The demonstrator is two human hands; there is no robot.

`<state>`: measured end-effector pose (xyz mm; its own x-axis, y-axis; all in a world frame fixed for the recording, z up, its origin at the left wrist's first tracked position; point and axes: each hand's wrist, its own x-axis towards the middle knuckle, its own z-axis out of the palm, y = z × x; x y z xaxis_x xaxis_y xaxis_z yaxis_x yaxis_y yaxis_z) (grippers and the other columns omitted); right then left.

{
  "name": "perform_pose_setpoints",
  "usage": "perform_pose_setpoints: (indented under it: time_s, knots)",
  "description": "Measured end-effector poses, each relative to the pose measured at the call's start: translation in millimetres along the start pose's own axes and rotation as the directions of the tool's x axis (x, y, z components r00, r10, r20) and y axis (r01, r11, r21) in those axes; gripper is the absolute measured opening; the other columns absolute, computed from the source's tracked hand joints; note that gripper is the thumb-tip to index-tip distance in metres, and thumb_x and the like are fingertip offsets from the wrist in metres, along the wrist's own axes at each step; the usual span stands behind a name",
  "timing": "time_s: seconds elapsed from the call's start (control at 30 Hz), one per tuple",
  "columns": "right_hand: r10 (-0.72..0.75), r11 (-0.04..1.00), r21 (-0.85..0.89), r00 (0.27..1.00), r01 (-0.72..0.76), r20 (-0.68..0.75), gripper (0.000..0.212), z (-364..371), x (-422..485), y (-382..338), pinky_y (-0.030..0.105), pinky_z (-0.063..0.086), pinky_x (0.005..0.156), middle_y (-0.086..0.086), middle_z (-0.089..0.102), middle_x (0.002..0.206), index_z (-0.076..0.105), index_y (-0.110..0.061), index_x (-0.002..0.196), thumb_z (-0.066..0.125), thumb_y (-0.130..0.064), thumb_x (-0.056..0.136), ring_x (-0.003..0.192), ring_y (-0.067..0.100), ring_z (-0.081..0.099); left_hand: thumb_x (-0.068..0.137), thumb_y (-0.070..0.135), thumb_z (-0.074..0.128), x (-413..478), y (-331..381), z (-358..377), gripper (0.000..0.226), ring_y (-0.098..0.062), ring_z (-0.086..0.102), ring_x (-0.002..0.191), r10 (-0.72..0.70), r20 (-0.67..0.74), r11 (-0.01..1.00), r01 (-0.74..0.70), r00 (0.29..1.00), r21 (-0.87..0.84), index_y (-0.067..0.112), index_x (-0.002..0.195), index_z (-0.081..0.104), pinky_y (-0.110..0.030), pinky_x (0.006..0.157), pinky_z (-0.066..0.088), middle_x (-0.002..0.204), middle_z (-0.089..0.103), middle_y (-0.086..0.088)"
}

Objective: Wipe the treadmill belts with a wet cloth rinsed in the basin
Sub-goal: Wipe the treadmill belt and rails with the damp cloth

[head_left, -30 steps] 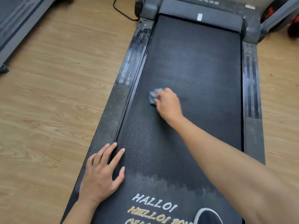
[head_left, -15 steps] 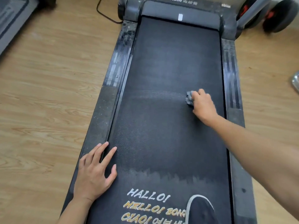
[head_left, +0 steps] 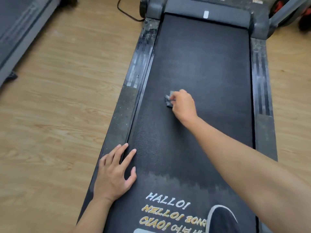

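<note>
A black treadmill belt (head_left: 202, 64) runs away from me, with greetings printed in white and yellow at its near end. My right hand (head_left: 183, 105) presses a small crumpled grey cloth (head_left: 168, 100) onto the belt's left-centre; the cloth pokes out to the left of my fingers. My left hand (head_left: 114, 174) lies flat, fingers spread, across the left side rail (head_left: 124, 105) and the belt's edge. No basin is in view.
The treadmill's grey motor cover (head_left: 207, 15) closes off the far end. A black cable (head_left: 126, 12) lies on the wooden floor (head_left: 58, 115). Another treadmill (head_left: 18, 31) stands at the far left. A black shoe (head_left: 220, 219) rests on the belt near me.
My right hand swept the cloth from the belt's left-centre to its right side, then back to the left-centre. My left hand stayed planted on the rail.
</note>
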<state>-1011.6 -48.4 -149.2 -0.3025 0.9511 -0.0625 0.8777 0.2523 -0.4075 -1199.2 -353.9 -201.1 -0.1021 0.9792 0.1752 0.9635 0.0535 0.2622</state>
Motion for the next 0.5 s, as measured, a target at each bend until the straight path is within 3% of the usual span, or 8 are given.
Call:
perform_pose_setpoints:
  time_s: [0.13,0.27,0.37,0.5]
  knots:
    - [-0.255,0.962,-0.056,0.951,0.268,0.175,0.014,38.5,6.8,-105.1,0.041,0.043,0.066,0.006,0.044,0.096,0.060,-0.007,0.099,0.055,0.005,0.092,0.091,0.031,0.048,0.087,0.039,0.068,-0.2,-1.9,-1.6,0.059,-0.024,0.045,0.149,-0.010,0.023,1.000,0.009,1.000,0.016,0.030,0.145,0.064,-0.047,0.111,0.038,0.160,0.048,0.000]
    - [-0.285,0.945,-0.116,0.943,0.307,0.174,0.026,24.4,-13.0,-64.4,0.041,0.032,0.062,0.012,0.045,0.110,0.052,-0.007,0.110,0.053,0.008,0.088,0.091,0.029,0.039,0.089,0.040,0.065,-1.2,-4.4,-2.1,0.058,-0.026,0.046,0.148,0.004,0.016,1.000,-0.004,1.000,0.019,0.030,0.145,0.064,-0.048,0.111,0.039,0.160,0.049,0.000]
    - [-0.174,0.959,-0.202,0.975,0.199,0.135,0.038,-10.3,-46.1,35.7,0.044,0.039,0.065,0.014,0.047,0.110,0.054,-0.008,0.113,0.059,0.009,0.079,0.094,0.034,0.045,0.091,0.043,0.059,-1.7,-4.1,-0.4,0.056,-0.027,0.048,0.147,0.011,0.003,1.000,-0.011,1.000,0.026,0.028,0.144,0.065,-0.049,0.110,0.039,0.159,0.050,-0.002]
    - [0.141,0.921,-0.366,0.990,-0.135,-0.010,0.038,-81.3,-111.7,188.3,0.049,0.047,0.072,0.013,0.051,0.101,0.059,-0.009,0.099,0.066,0.016,0.071,0.091,0.038,0.047,0.091,0.044,0.055,-0.2,-1.7,-0.1,0.056,-0.029,0.049,0.145,0.014,-0.013,1.000,-0.014,1.000,0.021,0.027,0.143,0.066,-0.051,0.108,0.040,0.157,0.052,-0.003]
